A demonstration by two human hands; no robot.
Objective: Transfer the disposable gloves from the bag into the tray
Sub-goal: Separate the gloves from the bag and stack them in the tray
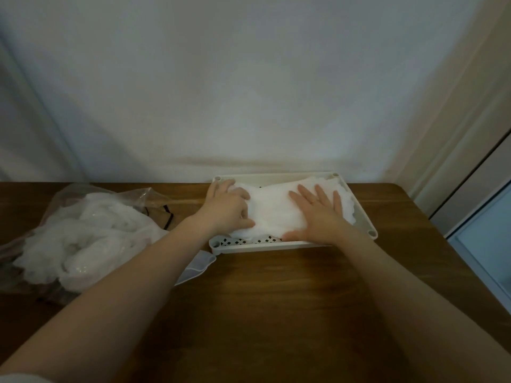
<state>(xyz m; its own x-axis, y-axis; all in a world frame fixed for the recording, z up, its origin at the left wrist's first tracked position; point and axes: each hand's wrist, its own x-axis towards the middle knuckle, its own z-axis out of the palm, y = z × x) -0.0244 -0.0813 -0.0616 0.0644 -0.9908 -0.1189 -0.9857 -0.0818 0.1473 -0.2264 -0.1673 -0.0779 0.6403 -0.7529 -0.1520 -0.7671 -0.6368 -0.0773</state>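
Right hand point(318, 217) grip: open, fingers straight and spread, palm pressing flat on the glove pile.
Left hand point(228, 207) grip: fingers curled into the pile's left edge, holding it.
Disposable gloves point(272, 210): white heap inside the tray, under both hands.
Tray point(365, 219): white, perforated floor, at the desk's far edge.
Bag point(83, 225): clear plastic, left of the tray, holding more gloves.
Desk point(276, 299): dark wood.

Landmark – tray point(362, 221), on table point(276, 299) against wall point(249, 92). In tray: glove pile point(273, 214); 2 hands on it – left hand point(228, 207) at tray's left end, right hand point(318, 214) right of centre. Bag point(83, 230) lies left of tray.
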